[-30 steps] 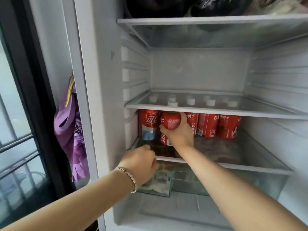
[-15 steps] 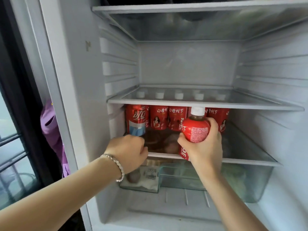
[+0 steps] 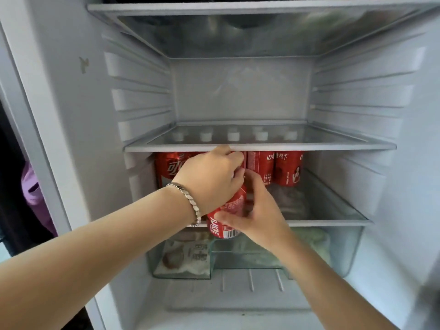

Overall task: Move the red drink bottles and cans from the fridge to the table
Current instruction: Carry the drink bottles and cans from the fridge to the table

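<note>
At the front edge of the lower shelf (image 3: pixel 328 221) of the fridge (image 3: pixel 71 115), a red bottle (image 3: pixel 228 217) is held roughly upright in both hands, its base in front of the shelf edge.

The left hand (image 3: pixel 209 177) enters from the near left, with the forearm angled up and to the right and a bracelet (image 3: pixel 190 198) at the wrist. Its fingers are curled down over the top of the bottle and hide the cap, so the grip is closed on the upper part.

The right hand (image 3: pixel 259 210) enters from the near right. Its thumb lies across the front of the label and its fingers wrap behind the body, a closed grip on the bottle's lower half.

Farther back on the same shelf stand a can (image 3: pixel 169 167) at the left and a row of red bottles (image 3: pixel 273 167) to the right. Their white caps are visible through the glass upper shelf (image 3: pixel 259 147). A clear drawer (image 3: pixel 345 246) sits below.
</note>
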Demonstrator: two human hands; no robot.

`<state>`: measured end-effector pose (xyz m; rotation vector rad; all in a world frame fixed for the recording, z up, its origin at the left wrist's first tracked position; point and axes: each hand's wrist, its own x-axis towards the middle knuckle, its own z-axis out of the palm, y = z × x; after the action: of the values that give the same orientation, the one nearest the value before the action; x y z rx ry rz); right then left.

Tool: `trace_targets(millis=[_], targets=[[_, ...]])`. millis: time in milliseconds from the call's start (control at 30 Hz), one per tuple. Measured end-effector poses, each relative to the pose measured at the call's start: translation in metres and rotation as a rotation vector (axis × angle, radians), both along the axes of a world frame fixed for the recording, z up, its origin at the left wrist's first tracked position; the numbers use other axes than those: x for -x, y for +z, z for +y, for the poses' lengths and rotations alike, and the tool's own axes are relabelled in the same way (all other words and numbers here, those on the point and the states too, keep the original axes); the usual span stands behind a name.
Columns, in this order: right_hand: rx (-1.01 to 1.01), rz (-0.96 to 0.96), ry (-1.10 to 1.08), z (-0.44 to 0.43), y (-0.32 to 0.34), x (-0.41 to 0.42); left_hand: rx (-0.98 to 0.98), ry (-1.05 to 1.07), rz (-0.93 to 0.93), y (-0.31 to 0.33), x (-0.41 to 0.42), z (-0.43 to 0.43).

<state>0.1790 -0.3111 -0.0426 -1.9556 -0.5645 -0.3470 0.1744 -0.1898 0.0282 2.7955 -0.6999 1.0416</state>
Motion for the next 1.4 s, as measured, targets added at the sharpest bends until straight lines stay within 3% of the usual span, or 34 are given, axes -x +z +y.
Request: trace_targets(millis=[67, 133, 233, 467, 733, 967, 1200, 1400], targets=[[-0.231, 0.053, -0.046, -0.015, 0.002, -0.014, 0.04, -0.007, 0.019, 0.001, -0.005, 0.004], [-0.382, 0.028, -0.385, -0.034, 0.002, -0.047, 0.063, 0.012, 0.019, 0.0, -0.008, 0.004], [-0.293, 0.161, -0.702, -0.058, 0.006, -0.097, 0.087, 0.024, -0.013, -0.003, -0.008, 0.003], [-0.346, 0.216, -0.645, -0.075, 0.014, -0.155, 0.117, 0.047, -0.011, -0.003, -0.007, 0.001], [-0.25, 0.033, -0.797, -0.074, 0.008, -0.092, 0.143, 0.041, -0.053, -0.005, -0.009, -0.001], [-0.565, -0.06, -0.761, -0.067, 0.002, -0.028, 0.119, 0.037, -0.081, -0.005, -0.009, -0.002], [-0.666, -0.037, -0.721, -0.067, 0.005, -0.028, 0.02, 0.076, -0.055, -0.001, -0.013, -0.001], [-1.101, 0.011, -0.768, -0.08, 0.009, -0.029, 0.09, 0.056, -0.108, -0.005, -0.012, -0.002]])
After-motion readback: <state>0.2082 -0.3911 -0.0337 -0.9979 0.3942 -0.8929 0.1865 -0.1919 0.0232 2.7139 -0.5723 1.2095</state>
